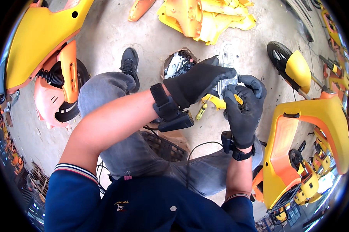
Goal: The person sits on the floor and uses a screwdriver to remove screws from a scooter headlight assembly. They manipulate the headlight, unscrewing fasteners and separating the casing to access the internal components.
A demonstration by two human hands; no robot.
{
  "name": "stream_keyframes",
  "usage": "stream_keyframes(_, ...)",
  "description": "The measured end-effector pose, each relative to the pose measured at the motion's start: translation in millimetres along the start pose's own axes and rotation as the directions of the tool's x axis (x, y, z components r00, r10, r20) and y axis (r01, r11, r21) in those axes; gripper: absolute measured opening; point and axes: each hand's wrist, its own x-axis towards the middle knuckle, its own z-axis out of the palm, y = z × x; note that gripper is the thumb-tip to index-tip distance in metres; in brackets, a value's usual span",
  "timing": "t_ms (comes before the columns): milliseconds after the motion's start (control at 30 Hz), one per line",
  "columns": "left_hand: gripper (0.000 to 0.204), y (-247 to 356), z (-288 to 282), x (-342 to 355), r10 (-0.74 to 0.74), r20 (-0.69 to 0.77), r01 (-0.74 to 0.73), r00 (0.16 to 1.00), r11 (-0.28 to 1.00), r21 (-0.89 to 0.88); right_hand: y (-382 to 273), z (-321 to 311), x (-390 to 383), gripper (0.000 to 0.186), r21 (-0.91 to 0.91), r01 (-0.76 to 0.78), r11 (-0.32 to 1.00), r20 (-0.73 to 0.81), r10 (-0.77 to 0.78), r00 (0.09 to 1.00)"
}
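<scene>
One clear part [229, 54] sits in the left hand [195, 81], which holds it from the side with a finger lying across its face. The right hand [246, 110] is at its lower end, fingers curled; whether they grip anything cannot be told. Both hands wear black gloves, with a strapped black device at each wrist. Below them, near the person's knees, is a black crate [165, 145]. A yellow strip [217, 102] shows partly behind the right hand, and a screwdriver [200, 111] lies just beside it on the floor [105, 27]. Beyond the left forearm stands a carton [193, 54] of small parts, near a black shoe [129, 63]. Farther out, yellow and orange panels [217, 23] lie in a pile. A yellow scooter [43, 42] stands at the left, another scooter body [333, 120] at the right, near a wheel [277, 58].
</scene>
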Motion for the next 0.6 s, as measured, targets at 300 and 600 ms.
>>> stream_keyframes(300,0.036,-20.0,11.0,6.9,-0.22,0.052,0.224,0.974,0.906,-0.358,2.3,3.9,-1.7,0.017,0.027,-0.025,0.999,0.023,0.025,0.999)
stream_keyframes(600,0.034,22.3,-0.5,10.9,-0.416,0.106,0.427,0.903,0.843,-0.328,0.8,7.0,-3.0,0.016,0.124,-0.141,0.982,0.04,0.137,0.99)
